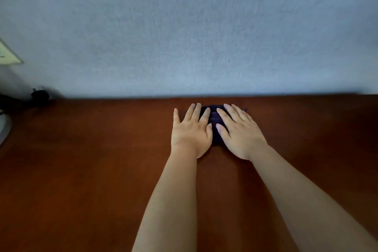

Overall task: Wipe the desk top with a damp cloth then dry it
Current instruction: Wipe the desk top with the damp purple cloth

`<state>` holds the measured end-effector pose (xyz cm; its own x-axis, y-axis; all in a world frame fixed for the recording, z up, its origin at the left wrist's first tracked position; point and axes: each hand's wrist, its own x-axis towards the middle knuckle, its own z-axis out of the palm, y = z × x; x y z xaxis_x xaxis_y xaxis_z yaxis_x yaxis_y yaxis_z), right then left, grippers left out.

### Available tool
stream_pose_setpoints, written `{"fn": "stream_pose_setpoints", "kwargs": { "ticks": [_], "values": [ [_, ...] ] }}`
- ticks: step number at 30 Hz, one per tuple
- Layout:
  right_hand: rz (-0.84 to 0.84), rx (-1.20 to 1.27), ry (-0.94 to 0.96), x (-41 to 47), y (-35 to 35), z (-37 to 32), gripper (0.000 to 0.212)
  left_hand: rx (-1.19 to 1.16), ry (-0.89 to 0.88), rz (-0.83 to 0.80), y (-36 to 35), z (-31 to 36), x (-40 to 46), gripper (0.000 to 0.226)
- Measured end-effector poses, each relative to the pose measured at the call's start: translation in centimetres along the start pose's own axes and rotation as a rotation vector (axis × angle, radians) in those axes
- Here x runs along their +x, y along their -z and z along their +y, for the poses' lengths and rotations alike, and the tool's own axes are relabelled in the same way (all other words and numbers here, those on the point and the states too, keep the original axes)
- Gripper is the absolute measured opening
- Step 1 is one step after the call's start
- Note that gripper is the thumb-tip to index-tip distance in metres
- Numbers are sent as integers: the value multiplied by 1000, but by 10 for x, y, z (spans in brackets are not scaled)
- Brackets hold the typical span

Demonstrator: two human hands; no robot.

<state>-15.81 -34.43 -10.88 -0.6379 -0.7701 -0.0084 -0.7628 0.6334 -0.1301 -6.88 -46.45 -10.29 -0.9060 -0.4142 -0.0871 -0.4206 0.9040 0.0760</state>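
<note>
Cloth (pixel 214 120) under straight fingers (pixel 227 116) of both flat hands on desk (pixel 81 170)

Desk top (pixel 102 170) smooth reddish wood; cloth (pixel 214 120) dark.

Two bare forearms come up from the bottom edge of the view, both uncovered along their whole visible length, with no sleeve or cuff showing anywhere. The left hand (pixel 191 132) wears nothing: no glove, ring, watch or band appears at the wrist or on the fingers. The right hand (pixel 241 135) is likewise ungloved and unadorned, with a plain wrist. The fingernails on both hands are short and look unpainted, showing as pale ovals at the fingertips. The forearms look smooth, though the picture is soft and fine detail cannot be told.
</note>
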Motion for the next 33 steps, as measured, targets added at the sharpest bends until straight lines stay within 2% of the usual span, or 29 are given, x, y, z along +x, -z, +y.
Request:
{"fn": "stream_pose_setpoints", "kwargs": {
  "ticks": [6,13,20,33],
  "values": [
    [-22,-7,-35,39,4,15,56,-5,-22,1,4,-1,47,54],
    [-35,11,-64,27,6,13,56,-5,14,-26,4,7,35,54],
    [-14,5,-20,-41,3,7,56,-4,57,-36,-5,32,-37,55],
    [-58,40,66,-261,-2,-6,56,-7,112,-61,-32,112,-248,54]
  ]
}}
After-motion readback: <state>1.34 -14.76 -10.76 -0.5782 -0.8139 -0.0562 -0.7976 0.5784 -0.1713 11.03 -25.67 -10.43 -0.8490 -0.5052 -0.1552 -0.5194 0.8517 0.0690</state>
